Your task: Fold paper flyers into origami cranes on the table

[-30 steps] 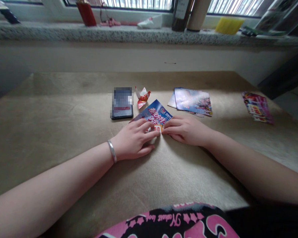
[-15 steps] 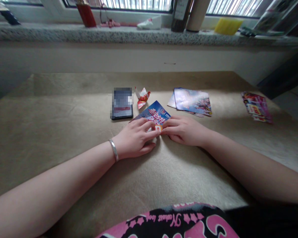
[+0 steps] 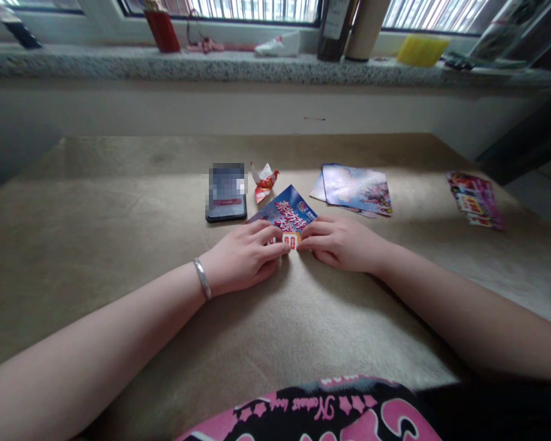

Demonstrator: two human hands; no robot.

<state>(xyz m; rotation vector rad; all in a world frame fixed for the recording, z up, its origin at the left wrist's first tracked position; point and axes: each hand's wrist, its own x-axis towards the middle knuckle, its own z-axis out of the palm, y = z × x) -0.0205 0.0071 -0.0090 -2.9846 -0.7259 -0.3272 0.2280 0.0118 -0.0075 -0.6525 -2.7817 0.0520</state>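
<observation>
A printed paper flyer (image 3: 288, 211), blue with white and red lettering, lies on the table as a triangle with its point facing away from me. Along its near edge runs a white and orange strip. My left hand (image 3: 245, 254), with a silver bracelet on the wrist, holds the flyer's near left side, fingers bent over the edge. On the near right corner, my right hand (image 3: 342, 242) grips the paper between fingers and thumb. Both thumbs are largely hidden. Just beyond the flyer stands a small red and white folded paper bird (image 3: 265, 180).
A phone (image 3: 227, 202) lies left of the bird. Glossy printed sheets (image 3: 356, 188) lie to the right, and a fanned stack of cards (image 3: 475, 199) is farther right. Behind the table (image 3: 119, 184), a stone windowsill (image 3: 211, 66) bears bottles and a yellow block (image 3: 422, 50).
My left hand has drawn slightly left along the near edge, its index fingertip now apart from my right fingertips, showing more of the white strip. The right hand stays nearly still.
</observation>
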